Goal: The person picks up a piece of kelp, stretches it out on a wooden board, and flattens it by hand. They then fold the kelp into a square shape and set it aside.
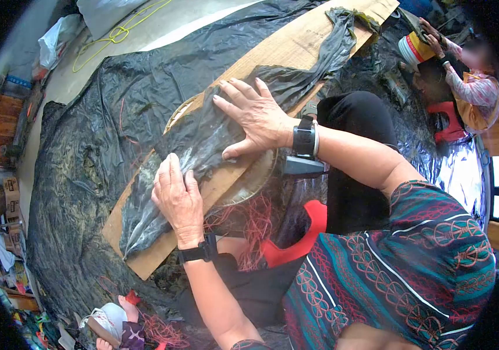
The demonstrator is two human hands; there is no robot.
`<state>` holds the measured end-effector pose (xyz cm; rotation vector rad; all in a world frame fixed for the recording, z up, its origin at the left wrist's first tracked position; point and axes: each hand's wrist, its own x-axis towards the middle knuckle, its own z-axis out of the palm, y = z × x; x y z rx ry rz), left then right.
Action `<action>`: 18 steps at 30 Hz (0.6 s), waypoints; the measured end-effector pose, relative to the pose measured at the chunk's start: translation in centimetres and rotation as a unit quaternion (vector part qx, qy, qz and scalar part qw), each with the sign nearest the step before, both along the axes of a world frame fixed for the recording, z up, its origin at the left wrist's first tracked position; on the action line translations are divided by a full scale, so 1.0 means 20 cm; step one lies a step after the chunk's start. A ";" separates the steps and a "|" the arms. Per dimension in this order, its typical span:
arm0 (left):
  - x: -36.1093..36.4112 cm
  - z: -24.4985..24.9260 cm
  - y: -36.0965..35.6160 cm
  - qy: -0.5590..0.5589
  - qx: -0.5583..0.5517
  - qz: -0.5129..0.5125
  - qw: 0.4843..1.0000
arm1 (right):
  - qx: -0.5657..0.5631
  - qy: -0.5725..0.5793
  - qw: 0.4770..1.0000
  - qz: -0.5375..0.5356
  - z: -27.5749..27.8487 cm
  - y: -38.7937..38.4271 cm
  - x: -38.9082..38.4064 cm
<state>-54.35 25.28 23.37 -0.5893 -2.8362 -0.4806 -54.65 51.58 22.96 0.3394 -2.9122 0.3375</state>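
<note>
A long wooden plank [296, 44] runs from the lower left to the top right. Crumpled dark plastic sheeting [144, 213] lies along it, dusted with pale streaks. My left hand [176, 195], open, rests palm down on the sheeting near the plank's lower end. Farther up, my right hand [255, 116] presses flat on the same sheeting with its fingers spread. Between the hands the sheeting is wrinkled. Under the plank, the rim of a round tray [255, 189] shows on both sides; its middle is hidden by the plank.
Black plastic [80, 169] covers the floor, littered with tangled red string [255, 224]. A red curved seat [296, 239] is beside my legs. At top right a co-worker [474, 87] handles a yellow and white bucket [415, 49]. Yellow cord [115, 35] lies at top left; a white shoe [106, 321], bottom left.
</note>
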 end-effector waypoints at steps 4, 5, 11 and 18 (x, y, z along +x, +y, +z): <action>0.04 -0.01 0.04 -0.001 -0.059 0.030 0.998 | -0.007 0.006 1.000 0.001 0.00 0.00 0.00; 0.04 -0.01 0.04 -0.001 -0.059 0.029 0.998 | -0.011 0.008 1.000 0.001 0.00 0.00 0.00; 0.04 0.01 0.04 -0.038 -0.064 0.033 0.997 | -0.010 0.001 1.000 -0.002 0.01 0.00 0.00; 0.05 0.04 0.06 -0.048 -0.081 0.025 0.995 | -0.031 0.019 0.999 -0.034 0.09 -0.06 -0.01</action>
